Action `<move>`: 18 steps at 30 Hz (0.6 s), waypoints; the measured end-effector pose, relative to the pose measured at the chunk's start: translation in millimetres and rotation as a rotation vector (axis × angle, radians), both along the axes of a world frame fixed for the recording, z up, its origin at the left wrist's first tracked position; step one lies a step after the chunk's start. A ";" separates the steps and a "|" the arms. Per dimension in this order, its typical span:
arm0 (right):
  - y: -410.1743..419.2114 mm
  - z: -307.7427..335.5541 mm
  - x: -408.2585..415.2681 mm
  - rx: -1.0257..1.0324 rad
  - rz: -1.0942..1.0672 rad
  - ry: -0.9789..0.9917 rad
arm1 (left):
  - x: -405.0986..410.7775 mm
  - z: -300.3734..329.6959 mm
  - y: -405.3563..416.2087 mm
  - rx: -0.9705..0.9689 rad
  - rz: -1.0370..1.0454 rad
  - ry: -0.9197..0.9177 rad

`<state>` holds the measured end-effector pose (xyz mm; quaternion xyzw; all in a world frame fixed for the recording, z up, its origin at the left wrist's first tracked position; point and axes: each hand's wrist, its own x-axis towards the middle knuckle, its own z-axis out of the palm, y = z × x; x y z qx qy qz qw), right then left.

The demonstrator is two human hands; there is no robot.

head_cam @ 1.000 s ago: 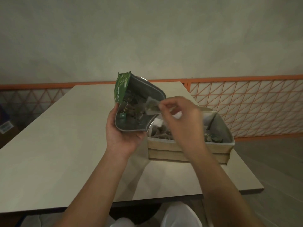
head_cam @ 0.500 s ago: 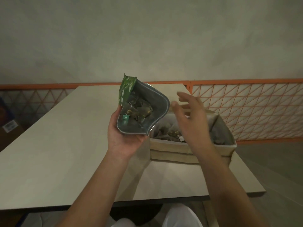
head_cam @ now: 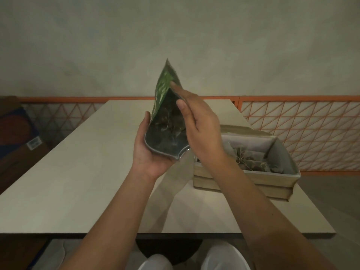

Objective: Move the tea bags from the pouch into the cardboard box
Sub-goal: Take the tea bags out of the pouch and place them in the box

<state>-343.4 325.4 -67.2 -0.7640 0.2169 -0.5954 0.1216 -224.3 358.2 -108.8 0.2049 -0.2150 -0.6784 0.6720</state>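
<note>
Green pouch (head_cam: 163, 121) raised, left hand (head_cam: 150, 152) gripping; right hand (head_cam: 196, 121), fingers straight, now at mouth.

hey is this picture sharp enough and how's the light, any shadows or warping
Head view: dim, warm light, soft overall; the pouch interior is dark, so its tea bags blur together; the forearms cast a faint shadow on the table; the wide lens bows the orange railing slightly.

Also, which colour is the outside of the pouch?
Green with pale markings; the pouch shows it on its left outer face in the head view. The inside is silvery grey.
</note>
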 end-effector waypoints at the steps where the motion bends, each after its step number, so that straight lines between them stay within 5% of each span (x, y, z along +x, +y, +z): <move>1: 3.3 0.1 -1.1 -0.069 0.013 -0.029 | -0.7 1.7 -1.9 -0.021 0.000 0.008; 9: -9.2 -9.1 -4.7 0.087 0.021 -0.072 | -7.8 -0.7 -14.7 0.006 -0.014 -0.003; 18: -7.5 3.0 -8.5 0.041 -0.052 -0.019 | -12.9 8.0 -13.5 0.003 -0.016 -0.018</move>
